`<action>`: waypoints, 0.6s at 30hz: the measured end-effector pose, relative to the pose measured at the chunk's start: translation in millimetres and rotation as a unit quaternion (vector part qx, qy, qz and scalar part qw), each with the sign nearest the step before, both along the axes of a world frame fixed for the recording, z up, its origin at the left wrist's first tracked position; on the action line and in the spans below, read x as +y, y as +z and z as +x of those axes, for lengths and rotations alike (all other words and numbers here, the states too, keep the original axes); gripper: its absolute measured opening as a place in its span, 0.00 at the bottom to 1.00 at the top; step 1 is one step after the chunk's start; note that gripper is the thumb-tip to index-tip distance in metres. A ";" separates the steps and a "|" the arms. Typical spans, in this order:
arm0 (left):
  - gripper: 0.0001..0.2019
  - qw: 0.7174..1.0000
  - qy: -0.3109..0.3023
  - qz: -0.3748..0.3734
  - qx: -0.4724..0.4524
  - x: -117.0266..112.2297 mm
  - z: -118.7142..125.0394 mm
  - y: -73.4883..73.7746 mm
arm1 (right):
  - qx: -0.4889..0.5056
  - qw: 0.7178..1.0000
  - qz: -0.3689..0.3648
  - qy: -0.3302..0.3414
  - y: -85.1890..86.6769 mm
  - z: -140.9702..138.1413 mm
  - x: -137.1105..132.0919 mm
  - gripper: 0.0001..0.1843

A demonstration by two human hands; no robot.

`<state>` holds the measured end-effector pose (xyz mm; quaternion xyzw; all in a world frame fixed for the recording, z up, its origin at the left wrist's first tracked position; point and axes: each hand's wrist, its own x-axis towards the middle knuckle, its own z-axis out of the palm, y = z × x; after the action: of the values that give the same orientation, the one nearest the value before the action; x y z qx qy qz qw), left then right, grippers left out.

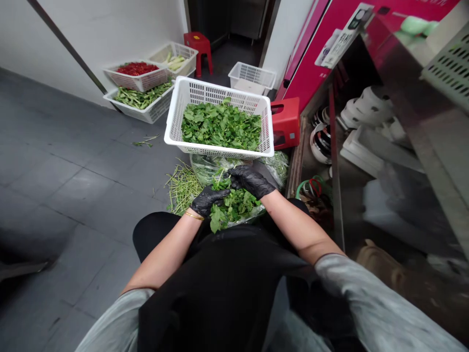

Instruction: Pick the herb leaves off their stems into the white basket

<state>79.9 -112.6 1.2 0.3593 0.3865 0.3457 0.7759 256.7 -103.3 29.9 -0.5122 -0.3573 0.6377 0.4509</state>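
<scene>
Both my hands wear black gloves and meet over a bunch of leafy greens [238, 203] in a clear plastic bag on my lap. My left hand [208, 199] is closed around leafy stems from the left side. Opposite it, my right hand [252, 180] pinches the upper part of the stems, its fingertips close to the left thumb. Just beyond them, a white perforated basket [220, 150] holds a heap of picked green leaves [222, 124]. A pile of bare stems [183, 188] lies on the floor to the left of my hands.
Stacked baskets of red chillies [136, 69] and cut green vegetables [142, 97] stand by the wall. Red stools [198, 49] [286, 122] are farther back and right of the basket. A metal shelf [339, 176] with bowls and containers runs along my right.
</scene>
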 end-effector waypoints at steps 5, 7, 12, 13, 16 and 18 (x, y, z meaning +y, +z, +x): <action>0.17 0.996 0.009 -0.086 -0.037 -2.3 4.9 2.1 | -0.062 0.996 0.060 0.033 3.0 7.4 -12.8 0.18; 0.16 0.993 0.004 -0.108 -0.044 -3.2 3.4 2.7 | -0.079 0.992 0.066 0.069 -0.3 7.7 -19.3 0.18; 0.15 0.989 0.017 -0.140 -0.048 -6.1 3.8 -2.0 | -0.047 0.997 0.062 0.018 -16.1 1.1 -22.8 0.18; 0.16 0.989 0.033 -0.140 -0.044 -6.2 3.5 -3.3 | -0.046 0.997 0.068 0.005 -17.8 1.3 -22.2 0.18; 0.15 0.985 0.092 -0.138 -0.042 -4.2 -1.4 -6.2 | -0.027 0.995 0.087 -0.042 -17.9 6.8 -21.2 0.19; 0.13 0.981 0.114 -0.148 -0.060 -2.1 -7.6 -7.3 | -0.010 0.992 0.105 -0.068 -15.8 13.0 -21.9 0.18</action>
<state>72.2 -114.7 -6.1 0.1726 0.4249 0.3913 0.7978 269.7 -125.3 14.1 -0.4916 -0.3910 0.5593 0.5410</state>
